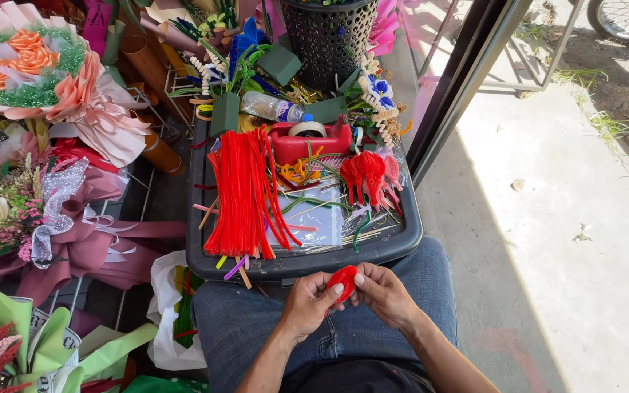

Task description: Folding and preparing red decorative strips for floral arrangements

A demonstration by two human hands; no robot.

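Both my hands meet over my lap in the head view, pinching a small red fuzzy petal shape point(343, 280) made of pipe cleaner. My left hand point(310, 299) grips its left side with thumb and fingers. My right hand point(384, 292) holds the right side. Just beyond them a dark plastic tray point(394, 244) rests against my knees. In it lie a thick bundle of red pipe cleaners point(242, 193) and a few finished red petals point(368, 173).
A red tape dispenser point(313, 138), a clear water bottle point(271, 108), green foam blocks point(225, 113) and a black mesh basket point(327, 36) stand at the tray's far end. Wrapped bouquets point(45, 80) crowd the left. A white plastic bag point(169, 320) sits by my left knee. Sunlit concrete point(562, 240) lies right.
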